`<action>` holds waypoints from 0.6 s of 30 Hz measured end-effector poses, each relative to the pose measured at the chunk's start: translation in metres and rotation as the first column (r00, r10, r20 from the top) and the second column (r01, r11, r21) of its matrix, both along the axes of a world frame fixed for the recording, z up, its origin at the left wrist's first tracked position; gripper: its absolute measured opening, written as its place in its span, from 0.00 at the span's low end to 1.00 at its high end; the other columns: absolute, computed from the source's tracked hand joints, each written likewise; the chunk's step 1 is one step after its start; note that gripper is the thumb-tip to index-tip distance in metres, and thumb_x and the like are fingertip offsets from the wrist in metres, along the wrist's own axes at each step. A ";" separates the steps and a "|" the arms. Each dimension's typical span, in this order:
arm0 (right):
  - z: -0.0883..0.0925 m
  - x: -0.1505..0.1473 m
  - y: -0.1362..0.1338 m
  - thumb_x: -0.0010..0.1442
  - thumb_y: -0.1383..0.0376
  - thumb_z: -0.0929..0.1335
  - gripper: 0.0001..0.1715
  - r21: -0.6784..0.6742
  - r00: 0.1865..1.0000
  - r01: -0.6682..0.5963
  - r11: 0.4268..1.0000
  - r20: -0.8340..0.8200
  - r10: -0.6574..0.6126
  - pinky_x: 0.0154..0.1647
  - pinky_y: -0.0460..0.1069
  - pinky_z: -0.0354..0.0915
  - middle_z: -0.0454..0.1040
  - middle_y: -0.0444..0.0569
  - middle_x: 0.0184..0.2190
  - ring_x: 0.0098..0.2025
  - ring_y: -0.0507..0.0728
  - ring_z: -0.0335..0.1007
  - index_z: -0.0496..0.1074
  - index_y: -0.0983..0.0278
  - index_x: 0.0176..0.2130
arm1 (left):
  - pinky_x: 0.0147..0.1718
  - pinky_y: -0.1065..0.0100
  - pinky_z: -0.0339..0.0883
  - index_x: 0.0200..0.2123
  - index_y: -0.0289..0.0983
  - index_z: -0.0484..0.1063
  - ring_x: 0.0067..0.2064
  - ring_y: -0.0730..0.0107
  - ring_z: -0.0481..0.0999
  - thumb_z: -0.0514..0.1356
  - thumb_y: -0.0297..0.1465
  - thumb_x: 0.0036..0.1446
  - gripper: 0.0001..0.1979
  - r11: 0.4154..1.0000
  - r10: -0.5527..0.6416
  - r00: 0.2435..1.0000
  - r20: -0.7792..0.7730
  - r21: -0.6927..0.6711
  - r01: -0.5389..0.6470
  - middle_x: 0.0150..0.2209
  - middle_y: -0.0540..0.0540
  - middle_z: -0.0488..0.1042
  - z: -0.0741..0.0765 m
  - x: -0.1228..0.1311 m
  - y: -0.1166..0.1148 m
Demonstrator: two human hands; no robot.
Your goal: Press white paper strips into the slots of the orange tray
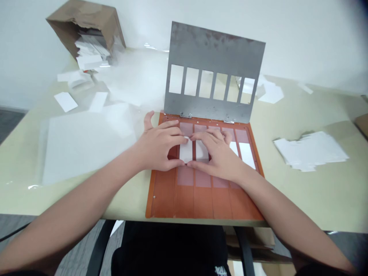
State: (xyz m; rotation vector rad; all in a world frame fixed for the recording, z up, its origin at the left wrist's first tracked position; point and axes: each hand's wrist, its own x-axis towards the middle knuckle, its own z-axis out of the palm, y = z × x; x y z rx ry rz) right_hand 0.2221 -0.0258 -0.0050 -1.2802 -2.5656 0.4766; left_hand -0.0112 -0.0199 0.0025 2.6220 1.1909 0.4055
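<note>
An orange jig board [163, 191] with long grooves and pale pink strips lies in front of me. My left hand [161, 147] reaches in from the left, thumb and index finger on the lower and upper ends of a white card [186, 151] in the leftmost pink column. From the other side my right hand [220, 153] touches the same card's ends with thumb and fingertips. Another white card [202, 151] lies under that hand, partly covered. Further right a white card [247, 155] rests in the last column.
A grey metal plate [215, 50] with a row of windows stands hinged up behind the board. At right lies a pile of white cards [312, 151]. A cardboard box [109, 17] spilling white pieces stands back left, near a clear plastic sheet [89, 145].
</note>
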 end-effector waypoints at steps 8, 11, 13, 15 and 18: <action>0.012 0.001 -0.008 0.46 0.35 0.72 0.48 0.038 0.976 -0.216 0.976 0.035 0.214 0.63 0.69 0.42 0.61 0.58 0.65 0.66 0.73 0.52 0.62 0.59 0.55 | 0.61 0.28 0.19 0.49 0.40 0.76 0.64 0.36 0.62 0.61 0.49 0.54 0.25 0.997 -0.076 0.995 -0.070 0.024 0.078 0.50 0.41 0.78 0.007 0.000 -0.004; 0.012 0.000 -0.010 0.48 0.37 0.72 0.40 0.075 0.970 -0.230 0.970 0.096 0.223 0.61 0.69 0.45 0.62 0.59 0.64 0.65 0.73 0.52 0.66 0.60 0.49 | 0.62 0.30 0.21 0.51 0.38 0.75 0.65 0.32 0.61 0.63 0.61 0.44 0.39 0.995 -0.099 0.992 -0.079 0.010 0.100 0.52 0.38 0.76 0.011 -0.001 -0.006; 0.010 -0.001 -0.010 0.55 0.42 0.70 0.30 0.117 0.967 -0.242 0.963 0.110 0.230 0.60 0.68 0.47 0.63 0.58 0.63 0.64 0.71 0.53 0.68 0.60 0.45 | 0.62 0.30 0.23 0.52 0.37 0.74 0.65 0.31 0.60 0.63 0.63 0.40 0.44 0.995 -0.103 0.992 -0.077 -0.004 0.103 0.53 0.37 0.76 0.012 -0.002 -0.006; 0.007 -0.001 -0.009 0.61 0.48 0.68 0.19 0.176 0.963 -0.263 0.949 0.101 0.249 0.59 0.67 0.48 0.65 0.56 0.62 0.63 0.70 0.54 0.70 0.60 0.39 | 0.62 0.30 0.23 0.54 0.37 0.73 0.65 0.31 0.60 0.63 0.63 0.40 0.45 0.994 -0.111 0.991 -0.073 -0.013 0.110 0.53 0.37 0.76 0.012 -0.003 -0.006; 0.004 0.000 -0.008 0.65 0.56 0.66 0.11 0.253 0.959 -0.284 0.925 0.069 0.276 0.58 0.66 0.49 0.67 0.55 0.60 0.63 0.69 0.55 0.73 0.60 0.37 | 0.62 0.32 0.21 0.54 0.37 0.73 0.65 0.32 0.59 0.63 0.63 0.41 0.44 0.993 -0.120 0.991 -0.062 -0.018 0.119 0.52 0.38 0.76 0.011 -0.003 -0.005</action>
